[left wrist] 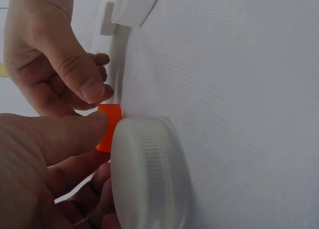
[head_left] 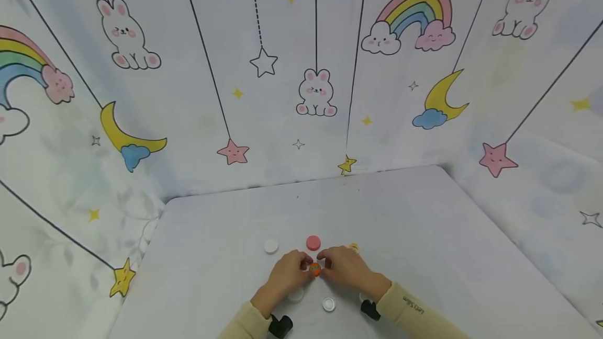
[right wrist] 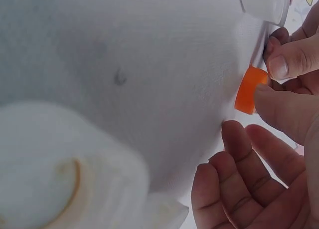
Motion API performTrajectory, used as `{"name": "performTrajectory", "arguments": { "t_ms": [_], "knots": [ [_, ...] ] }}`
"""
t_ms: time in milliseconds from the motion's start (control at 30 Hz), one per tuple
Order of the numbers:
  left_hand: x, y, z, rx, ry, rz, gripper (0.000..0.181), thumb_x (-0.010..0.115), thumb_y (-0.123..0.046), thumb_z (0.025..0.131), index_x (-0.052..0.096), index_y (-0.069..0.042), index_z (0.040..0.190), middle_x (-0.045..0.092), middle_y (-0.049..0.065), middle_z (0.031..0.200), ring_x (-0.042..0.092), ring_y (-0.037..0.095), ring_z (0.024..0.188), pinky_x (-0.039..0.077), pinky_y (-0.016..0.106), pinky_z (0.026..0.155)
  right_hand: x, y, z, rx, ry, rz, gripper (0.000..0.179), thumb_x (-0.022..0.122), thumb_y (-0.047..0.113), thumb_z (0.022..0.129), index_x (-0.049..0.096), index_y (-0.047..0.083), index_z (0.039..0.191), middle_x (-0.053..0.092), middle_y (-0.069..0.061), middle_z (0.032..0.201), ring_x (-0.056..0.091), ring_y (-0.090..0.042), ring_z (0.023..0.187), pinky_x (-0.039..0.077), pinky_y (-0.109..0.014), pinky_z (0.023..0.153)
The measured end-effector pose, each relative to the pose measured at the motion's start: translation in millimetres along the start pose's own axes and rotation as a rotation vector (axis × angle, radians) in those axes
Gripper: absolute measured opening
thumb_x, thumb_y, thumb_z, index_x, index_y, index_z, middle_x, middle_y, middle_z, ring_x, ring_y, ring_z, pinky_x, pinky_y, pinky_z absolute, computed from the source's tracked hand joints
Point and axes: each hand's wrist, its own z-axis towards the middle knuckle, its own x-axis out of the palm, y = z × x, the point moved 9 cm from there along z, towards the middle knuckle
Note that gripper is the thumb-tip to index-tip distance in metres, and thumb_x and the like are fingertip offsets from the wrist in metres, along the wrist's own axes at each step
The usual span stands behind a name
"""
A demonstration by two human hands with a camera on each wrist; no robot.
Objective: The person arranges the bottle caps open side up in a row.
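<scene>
A small orange cap (head_left: pixel 315 269) with dark marks on top stands between the two hands. My left hand (head_left: pixel 291 270) pinches it; in the left wrist view the thumb lies against the orange cap (left wrist: pixel 110 129) with a finger below. My right hand (head_left: pixel 348 267) is close on the other side. In the right wrist view its thumb touches or overlaps the orange cap (right wrist: pixel 247 92), while its fingers (right wrist: pixel 239 139) spread loosely away. A ribbed white cap (left wrist: pixel 149 169) sits beside the left fingers. Just beyond the hands lies a pink cap (head_left: pixel 313 243).
A white cap (head_left: pixel 270 246) lies at the left, and a small grey-white cap (head_left: pixel 328 304) nearer the front. A yellowish piece (head_left: pixel 353 247) shows behind the right hand. Near the right wrist is a blurred white object (right wrist: pixel 65 164). The white table (head_left: pixel 400 213) meets a patterned cloth (head_left: pixel 282 119).
</scene>
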Motion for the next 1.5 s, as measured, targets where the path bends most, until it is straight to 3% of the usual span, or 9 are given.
{"name": "performTrajectory", "arguments": {
  "t_ms": [200,367,567,1167,1500],
  "knots": [
    [3.8,-4.5,-0.8,0.03,-0.016,0.074,0.021,0.078,-0.018,0.076,0.073,-0.011,0.095,0.052,-0.005,0.075,0.044,0.007,0.065,0.038,0.025,0.058,3,1,-1.3,-0.008,-0.008,0.009,0.024,0.076,0.016,0.08,0.073,0.01,0.103,0.057,0.01,0.07,0.047,-0.004,0.065,0.041,-0.024,0.06],
    [0.4,-14.1,-3.6,0.075,-0.054,0.159,0.022,0.081,-0.017,0.075,0.072,-0.01,0.094,0.048,-0.006,0.074,0.043,0.008,0.063,0.038,0.024,0.056,7,1,-0.8,-0.004,-0.002,0.009,0.024,0.077,0.017,0.079,0.073,0.011,0.103,0.055,0.01,0.069,0.045,-0.004,0.063,0.039,-0.023,0.058],
    [-4.2,-21.0,-6.2,0.087,-0.087,0.207,0.022,0.081,-0.017,0.075,0.07,-0.01,0.093,0.048,-0.006,0.074,0.044,0.008,0.062,0.038,0.025,0.057,12,-2,1.9,0.028,0.025,-0.009,0.023,0.077,0.018,0.08,0.073,0.013,0.102,0.053,0.012,0.068,0.045,-0.004,0.062,0.038,-0.022,0.058],
    [-4.4,-22.5,-6.4,0.123,-0.144,0.222,0.02,0.081,-0.016,0.075,0.069,-0.012,0.09,0.046,-0.008,0.073,0.042,0.005,0.062,0.037,0.022,0.057,8,1,3.3,0.009,-0.005,0.007,0.021,0.077,0.017,0.079,0.072,0.013,0.099,0.051,0.012,0.068,0.043,-0.003,0.062,0.037,-0.022,0.057],
    [-7.4,-22.0,-5.3,0.105,-0.148,0.192,0.023,0.08,-0.013,0.075,0.07,-0.01,0.095,0.062,-0.003,0.081,0.057,0.012,0.072,0.047,0.029,0.063,6,1,3.8,0.022,-0.026,0.027,0.021,0.076,0.018,0.081,0.071,0.012,0.101,0.057,0.013,0.073,0.049,-0.003,0.067,0.042,-0.025,0.061]
  ]
}}
